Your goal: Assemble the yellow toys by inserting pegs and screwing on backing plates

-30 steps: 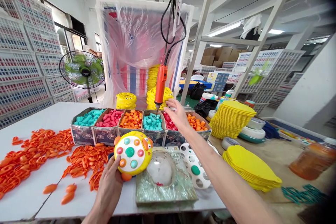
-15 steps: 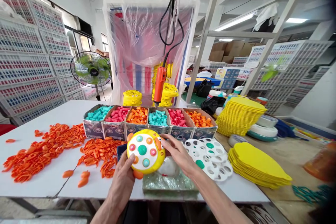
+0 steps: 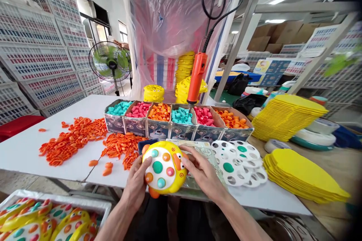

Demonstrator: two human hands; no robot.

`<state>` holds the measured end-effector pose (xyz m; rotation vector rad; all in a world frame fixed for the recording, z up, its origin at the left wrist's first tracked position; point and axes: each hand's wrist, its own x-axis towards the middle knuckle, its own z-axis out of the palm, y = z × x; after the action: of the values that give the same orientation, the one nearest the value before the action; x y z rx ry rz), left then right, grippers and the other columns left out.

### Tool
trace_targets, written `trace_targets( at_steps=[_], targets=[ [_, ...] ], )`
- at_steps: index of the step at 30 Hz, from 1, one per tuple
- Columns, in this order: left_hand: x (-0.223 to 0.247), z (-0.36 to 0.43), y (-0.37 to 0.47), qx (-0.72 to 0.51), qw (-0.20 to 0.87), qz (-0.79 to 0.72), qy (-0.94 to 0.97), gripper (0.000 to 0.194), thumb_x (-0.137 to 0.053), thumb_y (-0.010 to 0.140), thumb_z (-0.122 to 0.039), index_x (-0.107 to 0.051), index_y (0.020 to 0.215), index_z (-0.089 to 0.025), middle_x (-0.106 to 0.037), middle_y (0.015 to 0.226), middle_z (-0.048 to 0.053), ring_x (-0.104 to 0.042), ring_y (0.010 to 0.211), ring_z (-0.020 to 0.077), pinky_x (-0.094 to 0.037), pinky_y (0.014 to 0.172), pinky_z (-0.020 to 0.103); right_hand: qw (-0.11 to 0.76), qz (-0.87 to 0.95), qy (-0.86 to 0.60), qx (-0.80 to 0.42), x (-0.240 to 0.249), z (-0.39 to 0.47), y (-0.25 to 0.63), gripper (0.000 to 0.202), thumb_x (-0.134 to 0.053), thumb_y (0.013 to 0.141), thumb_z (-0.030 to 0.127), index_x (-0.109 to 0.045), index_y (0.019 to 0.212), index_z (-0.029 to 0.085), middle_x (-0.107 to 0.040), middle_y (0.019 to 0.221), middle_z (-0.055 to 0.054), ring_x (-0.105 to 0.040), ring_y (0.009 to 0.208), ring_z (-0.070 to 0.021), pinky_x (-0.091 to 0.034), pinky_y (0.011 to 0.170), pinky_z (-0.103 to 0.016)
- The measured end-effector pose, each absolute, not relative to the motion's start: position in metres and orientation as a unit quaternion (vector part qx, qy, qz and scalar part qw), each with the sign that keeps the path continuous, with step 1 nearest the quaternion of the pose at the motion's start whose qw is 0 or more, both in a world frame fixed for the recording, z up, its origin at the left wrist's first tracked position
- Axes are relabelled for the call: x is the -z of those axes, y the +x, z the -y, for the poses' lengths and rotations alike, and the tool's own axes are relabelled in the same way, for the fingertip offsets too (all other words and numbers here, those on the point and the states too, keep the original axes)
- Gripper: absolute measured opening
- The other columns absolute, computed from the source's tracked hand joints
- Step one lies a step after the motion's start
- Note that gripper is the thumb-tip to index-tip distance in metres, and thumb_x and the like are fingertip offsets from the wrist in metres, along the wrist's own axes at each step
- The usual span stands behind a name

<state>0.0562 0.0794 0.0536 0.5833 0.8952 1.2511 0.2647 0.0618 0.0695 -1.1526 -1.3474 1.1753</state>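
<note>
Between my two hands is a yellow duck-shaped toy [image 3: 164, 167] with a white face full of coloured round knobs. My left hand [image 3: 137, 180] grips its left edge, thumb on the front. On the other side my right hand [image 3: 202, 171] holds the rim by the orange beak and eyes, fingers curled round it. Behind the toy lies a clear plastic-wrapped block [image 3: 205, 154] on the table. To the right of it are white perforated discs [image 3: 237, 163], some with green knobs. An orange electric screwdriver [image 3: 197, 77] hangs above the parts boxes.
A row of boxes [image 3: 181, 130] holds teal, pink and orange caps. Orange plastic pieces [image 3: 75, 141] are heaped at left. Yellow panels [image 3: 304, 175] are stacked at right. Finished-looking duck toys [image 3: 69, 226] fill a white crate [image 3: 98, 207] at lower left. A fan [image 3: 111, 64] stands behind.
The view has tilted down and turned left, bringing the crate of duck toys into sight. Both hands keep hold of the toy, which has come lower toward the table's front edge.
</note>
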Motion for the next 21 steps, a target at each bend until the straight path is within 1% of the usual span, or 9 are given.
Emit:
trace_targets(
  at_steps=[3, 5, 7, 10, 13, 15, 16, 19, 21],
  targets=[
    [-0.049, -0.074, 0.052, -0.550, 0.693, -0.391, 0.254, 0.039, -0.085, 0.077, -0.032, -0.071, 0.111, -0.017, -0.081, 0.101, 0.009, -0.076, 0.076, 0.0211, -0.061, 0.066, 0.027, 0.478, 0.559, -0.488, -0.470, -0.067, -0.057, 0.264, 0.042, -0.060, 0.094, 0.053, -0.061, 0.130, 0.032, -0.071, 0.126, -0.005, -0.070, 0.111, -0.0278, -0.061, 0.084, -0.037],
    [-0.046, -0.071, 0.049, -0.545, 0.709, -0.367, 0.256, 0.043, -0.084, 0.079, -0.032, -0.069, 0.117, -0.019, -0.080, 0.108, 0.010, -0.077, 0.086, 0.0238, -0.062, 0.072, 0.029, 0.464, 0.566, -0.493, -0.470, -0.065, -0.057, 0.264, 0.043, -0.059, 0.094, 0.055, -0.063, 0.130, 0.031, -0.073, 0.124, -0.005, -0.071, 0.108, -0.0280, -0.061, 0.083, -0.038],
    [-0.042, -0.066, 0.044, -0.534, 0.727, -0.347, 0.256, 0.048, -0.082, 0.082, -0.030, -0.066, 0.126, -0.021, -0.078, 0.116, 0.011, -0.076, 0.098, 0.0271, -0.062, 0.080, 0.033, 0.460, 0.563, -0.498, -0.473, -0.062, -0.057, 0.262, 0.044, -0.059, 0.093, 0.057, -0.065, 0.128, 0.030, -0.075, 0.116, -0.006, -0.072, 0.105, -0.0287, -0.062, 0.081, -0.038],
    [-0.036, -0.056, 0.031, -0.523, 0.740, -0.340, 0.250, 0.048, -0.081, 0.084, -0.028, -0.065, 0.128, -0.021, -0.076, 0.119, 0.012, -0.074, 0.102, 0.0290, -0.061, 0.086, 0.037, 0.461, 0.557, -0.514, -0.462, -0.057, -0.054, 0.258, 0.046, -0.060, 0.091, 0.059, -0.069, 0.125, 0.029, -0.075, 0.117, -0.007, -0.071, 0.110, -0.0311, -0.063, 0.085, -0.040],
    [-0.031, -0.040, 0.013, -0.516, 0.734, -0.340, 0.281, 0.045, -0.083, 0.081, -0.025, -0.068, 0.123, -0.021, -0.076, 0.117, 0.011, -0.075, 0.095, 0.0273, -0.061, 0.080, 0.033, 0.428, 0.580, -0.532, -0.445, -0.050, -0.046, 0.251, 0.047, -0.061, 0.090, 0.059, -0.069, 0.127, 0.031, -0.073, 0.124, -0.008, -0.067, 0.117, -0.0344, -0.063, 0.089, -0.041],
    [-0.030, -0.027, -0.002, -0.511, 0.725, -0.349, 0.302, 0.047, -0.085, 0.078, -0.023, -0.068, 0.121, -0.022, -0.076, 0.117, 0.011, -0.075, 0.095, 0.0271, -0.060, 0.078, 0.031, 0.399, 0.599, -0.524, -0.455, -0.043, -0.041, 0.243, 0.048, -0.061, 0.090, 0.059, -0.067, 0.130, 0.033, -0.071, 0.128, -0.008, -0.067, 0.118, -0.0349, -0.062, 0.090, -0.042],
    [-0.030, -0.021, -0.009, -0.514, 0.717, -0.356, 0.309, 0.047, -0.086, 0.076, -0.023, -0.069, 0.120, -0.022, -0.075, 0.118, 0.011, -0.074, 0.098, 0.0280, -0.060, 0.080, 0.031, 0.386, 0.609, -0.513, -0.466, -0.040, -0.038, 0.238, 0.048, -0.060, 0.091, 0.058, -0.066, 0.132, 0.034, -0.070, 0.129, -0.008, -0.066, 0.118, -0.0345, -0.062, 0.092, -0.042],
    [-0.030, -0.002, -0.029, -0.533, 0.685, -0.384, 0.313, 0.051, -0.088, 0.073, -0.022, -0.069, 0.120, -0.023, -0.072, 0.124, 0.012, -0.069, 0.114, 0.0324, -0.057, 0.090, 0.033, 0.352, 0.637, -0.471, -0.499, -0.030, -0.028, 0.219, 0.047, -0.055, 0.095, 0.057, -0.063, 0.135, 0.035, -0.069, 0.132, -0.007, -0.066, 0.119, -0.0327, -0.060, 0.096, -0.041],
    [-0.026, 0.010, -0.040, -0.535, 0.673, -0.412, 0.303, 0.058, -0.090, 0.070, -0.021, -0.068, 0.123, -0.023, -0.073, 0.124, 0.012, -0.069, 0.114, 0.0338, -0.057, 0.091, 0.036, 0.329, 0.654, -0.456, -0.505, -0.023, -0.022, 0.204, 0.044, -0.052, 0.096, 0.057, -0.063, 0.133, 0.034, -0.068, 0.134, -0.007, -0.066, 0.120, -0.0313, -0.058, 0.098, -0.040]
  ],
)
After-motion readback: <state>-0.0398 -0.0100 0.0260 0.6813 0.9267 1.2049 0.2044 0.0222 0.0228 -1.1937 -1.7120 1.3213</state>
